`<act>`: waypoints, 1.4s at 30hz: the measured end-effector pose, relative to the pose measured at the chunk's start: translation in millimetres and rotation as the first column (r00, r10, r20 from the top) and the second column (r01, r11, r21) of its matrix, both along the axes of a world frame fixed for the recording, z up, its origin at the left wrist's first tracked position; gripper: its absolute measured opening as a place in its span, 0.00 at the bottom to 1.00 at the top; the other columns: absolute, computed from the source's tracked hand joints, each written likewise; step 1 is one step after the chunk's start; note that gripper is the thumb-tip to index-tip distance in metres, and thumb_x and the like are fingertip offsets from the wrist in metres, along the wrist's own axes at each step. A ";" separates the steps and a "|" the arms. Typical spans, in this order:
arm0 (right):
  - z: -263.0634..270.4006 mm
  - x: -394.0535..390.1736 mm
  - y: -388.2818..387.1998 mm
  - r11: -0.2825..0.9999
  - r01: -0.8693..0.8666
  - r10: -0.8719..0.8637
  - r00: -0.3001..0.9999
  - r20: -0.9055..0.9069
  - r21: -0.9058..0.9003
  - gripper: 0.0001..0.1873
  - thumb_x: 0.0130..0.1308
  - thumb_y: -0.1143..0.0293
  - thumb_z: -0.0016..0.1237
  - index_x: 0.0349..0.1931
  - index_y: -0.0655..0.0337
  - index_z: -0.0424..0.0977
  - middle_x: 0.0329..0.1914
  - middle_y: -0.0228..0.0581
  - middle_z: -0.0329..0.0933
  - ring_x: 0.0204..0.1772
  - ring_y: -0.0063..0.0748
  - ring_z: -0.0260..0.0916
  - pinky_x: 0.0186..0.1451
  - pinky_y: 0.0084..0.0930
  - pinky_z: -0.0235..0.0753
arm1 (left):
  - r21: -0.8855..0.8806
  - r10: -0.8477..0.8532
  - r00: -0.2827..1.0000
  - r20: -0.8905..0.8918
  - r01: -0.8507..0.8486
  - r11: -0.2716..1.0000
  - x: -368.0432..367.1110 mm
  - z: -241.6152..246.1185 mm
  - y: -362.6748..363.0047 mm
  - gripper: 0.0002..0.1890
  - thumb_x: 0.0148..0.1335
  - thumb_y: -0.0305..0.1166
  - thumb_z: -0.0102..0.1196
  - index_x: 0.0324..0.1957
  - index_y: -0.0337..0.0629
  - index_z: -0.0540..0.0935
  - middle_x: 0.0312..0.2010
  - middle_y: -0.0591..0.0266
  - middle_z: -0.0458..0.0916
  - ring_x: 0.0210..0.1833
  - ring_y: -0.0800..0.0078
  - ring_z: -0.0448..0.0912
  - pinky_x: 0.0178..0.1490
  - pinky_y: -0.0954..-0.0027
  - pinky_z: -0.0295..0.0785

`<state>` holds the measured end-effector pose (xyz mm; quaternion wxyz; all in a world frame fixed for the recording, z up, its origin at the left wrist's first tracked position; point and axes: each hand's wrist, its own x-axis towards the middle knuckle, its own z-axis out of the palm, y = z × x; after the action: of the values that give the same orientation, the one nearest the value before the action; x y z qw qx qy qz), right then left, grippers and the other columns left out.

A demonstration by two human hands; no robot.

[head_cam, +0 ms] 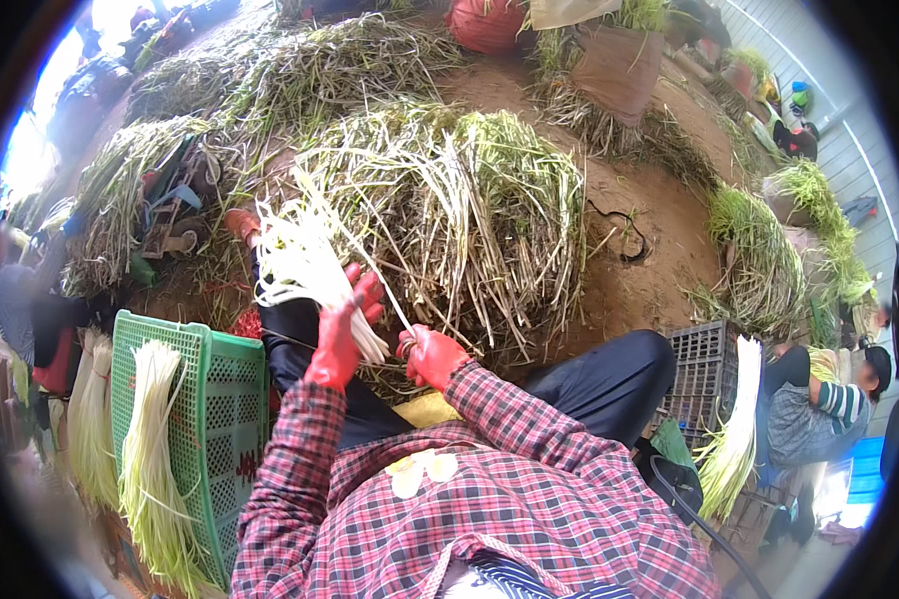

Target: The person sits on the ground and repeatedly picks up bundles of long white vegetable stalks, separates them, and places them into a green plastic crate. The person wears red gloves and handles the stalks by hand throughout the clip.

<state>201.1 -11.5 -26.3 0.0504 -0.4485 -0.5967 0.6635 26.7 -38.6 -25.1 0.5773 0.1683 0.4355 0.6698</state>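
Note:
My left hand [347,322], in a red rubber glove, holds a bundle of white stalks [300,254], blanched shoots by their look. Their cut ends stick out below the palm, and their tops fan out over my left leg. My right hand [436,357], gloved the same, pinches the lower end of one thin pale stalk [386,288], which slants up and away toward the heap. Just beyond both hands lies a large heap of stalks [464,224], dry and straw-coloured below, with green leaves on top.
A green plastic crate [232,419] stands at my left, a tied bundle of shoots [150,449] on it. At right are a grey crate [697,374], another bundle [734,427] and a seated person [824,412]. Ahead, a small wheeled cart [176,217] stands among more heaps.

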 end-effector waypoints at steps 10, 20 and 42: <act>-31.9 -3.5 19.4 0.683 -0.422 0.143 0.878 0.457 0.596 0.13 0.64 0.71 0.38 0.48 0.63 0.67 0.34 0.47 0.80 0.32 0.44 0.80 0.32 0.37 0.78 | -0.109 0.113 0.972 0.206 -0.092 0.990 34.4 -31.9 6.5 0.32 0.60 0.25 0.48 0.68 0.49 0.59 0.60 0.54 0.67 0.56 0.59 0.73 0.55 0.56 0.73; -27.9 -1.1 219.9 0.679 -0.239 -0.491 0.556 0.671 0.695 0.35 0.63 0.42 0.45 0.61 0.61 0.63 0.16 0.29 0.62 0.16 0.19 0.56 0.14 0.24 0.61 | -0.210 0.215 0.797 0.565 -0.113 0.971 31.5 -40.0 22.1 0.26 0.62 0.22 0.50 0.63 0.48 0.65 0.53 0.55 0.75 0.26 0.75 0.74 0.53 0.58 0.76; -4.0 37.9 92.7 0.672 -0.341 0.300 0.937 0.179 0.657 0.40 0.63 0.41 0.43 0.69 0.51 0.49 0.57 0.47 0.72 0.52 0.48 0.75 0.58 0.39 0.73 | 0.027 0.044 0.868 0.494 -0.066 0.997 26.5 -17.3 40.3 0.31 0.55 0.21 0.52 0.64 0.39 0.65 0.44 0.67 0.79 0.25 0.82 0.71 0.60 0.64 0.71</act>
<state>239.0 81.2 -30.2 0.0766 -0.3056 -0.8674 0.3851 53.3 1.8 -42.4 0.6464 -0.0081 0.2639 0.7158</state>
